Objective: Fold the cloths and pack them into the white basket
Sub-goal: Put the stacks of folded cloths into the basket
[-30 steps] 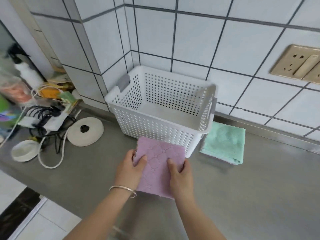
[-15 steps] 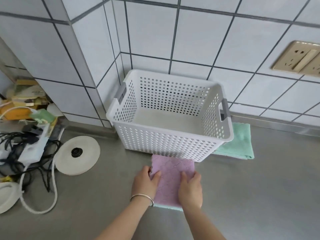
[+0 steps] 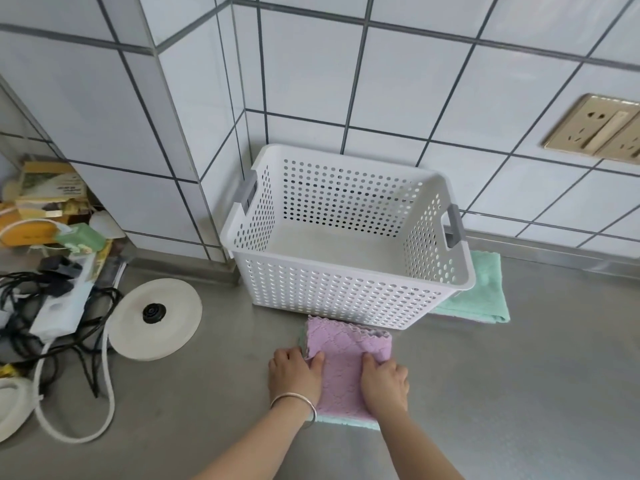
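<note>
A folded purple cloth (image 3: 343, 362) lies on the grey counter just in front of the white perforated basket (image 3: 346, 296), with a mint-green edge showing under its near side. My left hand (image 3: 294, 374) grips its left edge and my right hand (image 3: 384, 379) grips its right edge, thumbs on top. The basket stands in the tiled corner with nothing inside it. A folded mint-green cloth (image 3: 481, 296) lies on the counter at the basket's right, partly hidden behind it.
A round white kettle base (image 3: 156, 318) with its white cord (image 3: 104, 410) sits left of the basket. Further left are a power strip with black cables (image 3: 59, 299) and small packets. A gold wall socket (image 3: 595, 129) is at the upper right.
The view has come closer and tilted down. The purple cloth and both hands have dropped from in front of the basket's wall to the counter, still held at both sides.
</note>
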